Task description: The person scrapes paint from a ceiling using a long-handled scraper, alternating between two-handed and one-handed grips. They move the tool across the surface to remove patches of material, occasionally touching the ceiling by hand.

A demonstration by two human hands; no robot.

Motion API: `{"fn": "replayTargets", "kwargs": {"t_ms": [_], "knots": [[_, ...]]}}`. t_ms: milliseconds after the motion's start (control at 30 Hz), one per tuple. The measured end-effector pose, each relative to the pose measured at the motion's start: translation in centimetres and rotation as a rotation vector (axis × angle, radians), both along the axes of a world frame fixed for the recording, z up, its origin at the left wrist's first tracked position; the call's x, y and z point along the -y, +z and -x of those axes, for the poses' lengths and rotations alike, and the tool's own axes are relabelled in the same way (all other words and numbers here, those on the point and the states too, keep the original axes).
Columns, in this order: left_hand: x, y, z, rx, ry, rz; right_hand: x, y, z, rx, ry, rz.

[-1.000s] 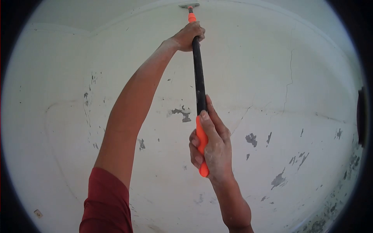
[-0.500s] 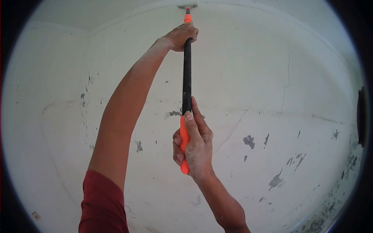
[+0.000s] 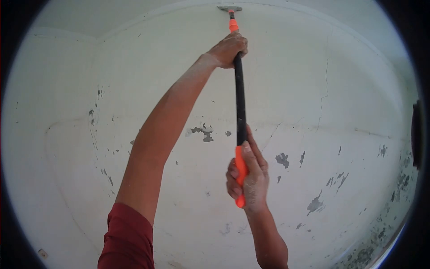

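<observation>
Left grip [image 3: 230,48] encircles the scraper [image 3: 240,96] high up, right grip [image 3: 255,177] low down.

Ceiling [image 3: 85,18]: pale, meeting the off-white wall [image 3: 286,80] in a bowed line; room corner at upper left. Long hairline crack [image 3: 327,80] zigzags down the wall's right half; a shorter slanting crack [image 3: 272,136] lies lower, nearer the middle. Bare grey spots scattered: ragged central patch [image 3: 207,134], blocky patch [image 3: 282,160] to its right, larger patch [image 3: 315,205] below that. Flaking paint [image 3: 365,255] densest at lower right. Small wall plate [image 3: 42,253], lower left, type unclear. Dark upright object [image 3: 417,134] at right edge, unidentifiable.
</observation>
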State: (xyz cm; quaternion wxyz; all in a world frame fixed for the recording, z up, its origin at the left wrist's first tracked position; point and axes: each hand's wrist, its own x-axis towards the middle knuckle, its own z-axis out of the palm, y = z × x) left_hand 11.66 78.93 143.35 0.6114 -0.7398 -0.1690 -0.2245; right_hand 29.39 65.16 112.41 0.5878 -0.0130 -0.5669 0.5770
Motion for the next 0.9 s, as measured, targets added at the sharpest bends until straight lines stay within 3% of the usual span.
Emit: {"fn": "replayTargets", "kwargs": {"t_ms": [100, 233, 333, 900], "knots": [[-0.1, -2.9, -2.9, 0.109, -0.148, 0.059, 0.8, -0.3, -2.6, -0.027, -0.039, 0.027], [1.4, -6.6, -5.5, 0.186, -0.171, 0.082, 0.6, 0.4, -4.2, 0.002, -0.106, 0.023], [-0.7, -4.2, -4.5, 0.188, -0.173, 0.062, -0.7, 1.2, -3.0, 0.017, -0.124, -0.003], [-0.6, -4.2, -8.2, 0.172, -0.062, 0.083, -1.1, 1.3, -6.7, -0.006, -0.174, -0.006]]}}
